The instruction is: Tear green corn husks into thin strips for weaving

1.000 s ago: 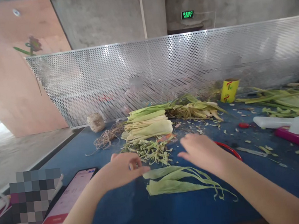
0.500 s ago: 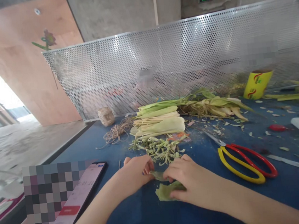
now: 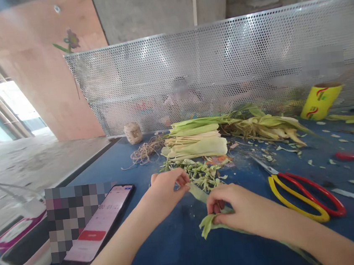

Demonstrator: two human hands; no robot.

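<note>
Between finger and thumb, my left hand (image 3: 170,186) pinches one end of a pale green corn husk strip (image 3: 198,193). My right hand (image 3: 229,207) is closed around the same husk, and a folded piece sticks out below its thumb. A long thin length trails under my right forearm toward the bottom right. Just beyond both hands lies a pile of small twisted green pieces (image 3: 202,172). Behind that are stacked flat corn husks (image 3: 197,148). To the right of my right hand rest scissors (image 3: 304,195) with one yellow and one red handle.
A phone (image 3: 107,224) lies left of my left forearm, near a white device (image 3: 29,262). Twine (image 3: 147,150), a whitish roll (image 3: 132,133), loose husks (image 3: 265,127) and a yellow roll (image 3: 321,100) sit farther back. A perforated metal screen (image 3: 146,76) stands behind the table.
My hands have moved slightly apart, and the husk strip now stretches between them. More of it shows below my right hand and forearm. The view has turned a little to the left.
</note>
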